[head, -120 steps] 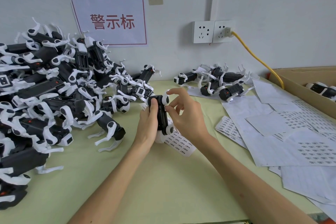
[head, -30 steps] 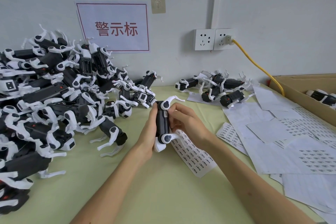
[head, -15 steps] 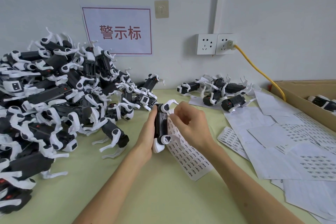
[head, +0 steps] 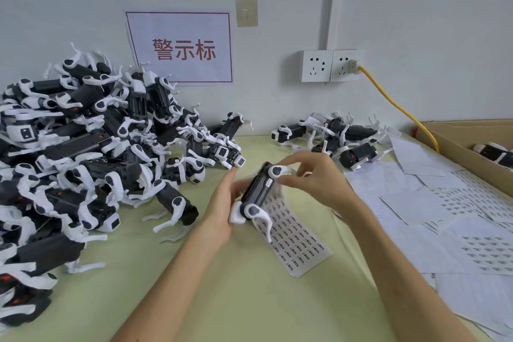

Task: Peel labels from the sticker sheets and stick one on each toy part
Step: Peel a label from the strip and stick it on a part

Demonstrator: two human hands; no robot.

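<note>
Clearly the step in hand is seating a label, so steadiness matters more than speed. Nearest, on the green table (head: pixel 222 300), the sticker sheet (head: pixel 297 239) lies with its upper end tucked under the work, and it is best left lying flat there so the next label is easy to lift. Just above it the left hand (head: pixel 220 205) cradles the toy part (head: pixel 256 191) from the left, tilted, with its dark flank turned up. That hold should be firm on the body, not on the thin white legs, which look likely to flex. The right hand (head: pixel 319 183) is blurred, but its fingers (head: pixel 288 159) are curled and seem to pinch the toy's upper end, thumb beside the small label (head: pixel 268 183) on the flank. I would press from the label's middle outward and rub down each corner, keeping it square on the flat panel. To the right, loose sheets (head: pixel 416 203) overlap one another. At the left a big heap of toys (head: pixel 83 153) crowds the table. Further back a small group (head: pixel 338 136) lies near the wall beside a cardboard box (head: pixel 449 144). Which lot is finished I cannot tell, so set this one down well apart from the other lot.
</note>
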